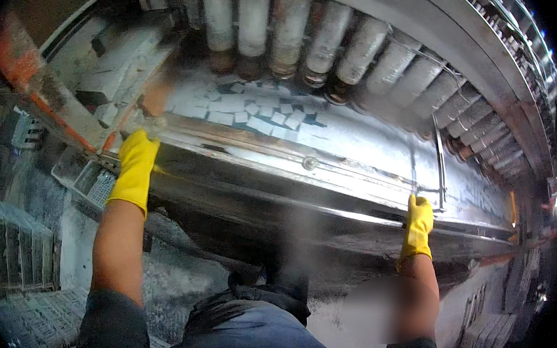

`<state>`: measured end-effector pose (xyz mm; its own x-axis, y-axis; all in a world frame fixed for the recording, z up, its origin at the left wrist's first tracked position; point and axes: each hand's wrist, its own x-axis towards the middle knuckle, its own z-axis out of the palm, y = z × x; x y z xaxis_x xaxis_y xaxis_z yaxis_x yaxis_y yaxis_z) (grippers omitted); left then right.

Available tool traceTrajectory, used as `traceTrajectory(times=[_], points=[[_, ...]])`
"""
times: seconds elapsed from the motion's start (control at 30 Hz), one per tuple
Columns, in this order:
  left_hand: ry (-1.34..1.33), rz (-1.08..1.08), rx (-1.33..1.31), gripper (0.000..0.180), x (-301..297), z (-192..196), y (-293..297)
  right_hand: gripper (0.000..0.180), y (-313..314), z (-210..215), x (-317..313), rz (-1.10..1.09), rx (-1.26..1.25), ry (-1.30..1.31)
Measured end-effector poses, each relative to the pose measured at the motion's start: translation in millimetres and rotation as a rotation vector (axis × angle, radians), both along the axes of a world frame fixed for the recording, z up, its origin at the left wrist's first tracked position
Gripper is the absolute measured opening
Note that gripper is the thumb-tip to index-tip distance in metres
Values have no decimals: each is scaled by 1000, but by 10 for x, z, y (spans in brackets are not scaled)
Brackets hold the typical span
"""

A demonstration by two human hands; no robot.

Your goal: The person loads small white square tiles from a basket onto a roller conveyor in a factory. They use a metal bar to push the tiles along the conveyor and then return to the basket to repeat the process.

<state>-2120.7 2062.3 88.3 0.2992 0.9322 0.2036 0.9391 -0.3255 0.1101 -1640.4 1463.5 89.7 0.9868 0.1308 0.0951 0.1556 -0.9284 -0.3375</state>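
Observation:
My left hand (137, 161), in a yellow rubber glove, is closed at the left end of a long metal rail (352, 179) along the machine's front edge. My right hand (418, 223), gloved the same way, curls over the rail farther right, beside a thin dark metal bracket (441, 160). The gloves hide the exact places where the fingers grip. Behind the rail lies a whitish, wet-looking bed (348, 131). Square pale pieces (261, 124) are scattered over its left part, some overlapping.
A row of thick metal rollers (289, 34) curves along the far side under a wide metal beam (369, 3). An orange-edged frame (65, 123) stands at left. Below it are grey plastic crates (97, 183) and stacked racks (13, 243). Pale floor (183, 295) shows near my legs.

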Motion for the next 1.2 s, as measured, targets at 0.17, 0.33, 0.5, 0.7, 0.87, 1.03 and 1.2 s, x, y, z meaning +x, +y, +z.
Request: traceTrajectory(times=[0.17, 0.33, 0.5, 0.7, 0.87, 1.03, 1.2], points=[[29, 54, -97, 52, 113, 241, -217, 46, 73, 93, -114, -4, 52, 3], [29, 81, -130, 49, 110, 265, -195, 45, 51, 67, -87, -10, 33, -11], [35, 62, -95, 48, 67, 242, -161, 45, 154, 171, -170, 3, 47, -23], [-36, -1, 54, 38, 19, 98, -108, 46, 24, 43, -16, 20, 10, -40], [-34, 3, 33, 39, 26, 174, -115, 46, 40, 12, -10, 15, 63, -44], [-38, 7, -6, 44, -14, 164, -72, 48, 78, 92, -70, 34, 46, -48], [-11, 33, 44, 39, -39, 128, -39, 48, 249, 256, -213, 10, 74, 34]])
